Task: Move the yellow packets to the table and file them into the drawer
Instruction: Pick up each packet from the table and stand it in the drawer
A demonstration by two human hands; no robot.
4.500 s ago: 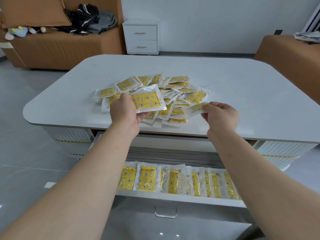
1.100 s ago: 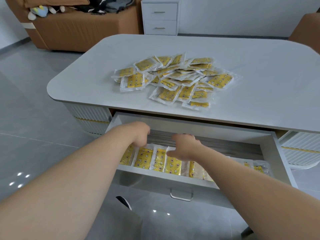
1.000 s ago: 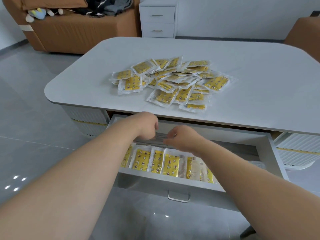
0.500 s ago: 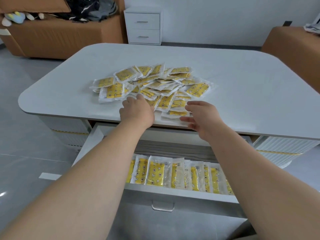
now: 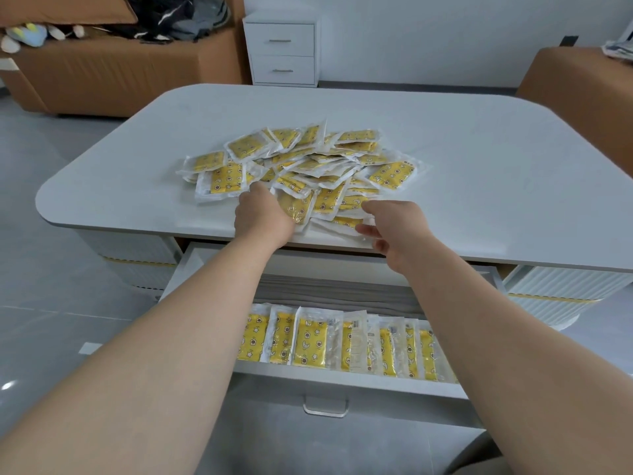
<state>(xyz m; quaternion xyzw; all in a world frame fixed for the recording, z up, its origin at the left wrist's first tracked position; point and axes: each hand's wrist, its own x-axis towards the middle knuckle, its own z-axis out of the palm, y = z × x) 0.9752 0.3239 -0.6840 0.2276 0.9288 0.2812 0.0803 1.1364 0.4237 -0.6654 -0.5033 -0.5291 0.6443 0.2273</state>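
Observation:
A loose pile of yellow packets (image 5: 308, 166) in clear wrappers lies on the white table (image 5: 479, 173). Below the table's near edge the drawer (image 5: 342, 380) stands pulled out, and a row of yellow packets (image 5: 342, 344) stands on edge along its front. My left hand (image 5: 263, 214) is at the pile's near side, its fingers closed around one yellow packet (image 5: 296, 205). My right hand (image 5: 394, 228) is at the near right of the pile, thumb and fingers pinching the clear edge of a packet (image 5: 346, 222) at the table edge.
A white two-drawer cabinet (image 5: 282, 49) stands against the far wall. A brown sofa (image 5: 102, 73) with clothes and a soft toy is at the back left, and a brown seat (image 5: 582, 87) at the back right. Grey tiled floor surrounds the table.
Both hands came up out of the drawer to the pile's near edge. The left hand has closed on a packet and the right has pinched another.

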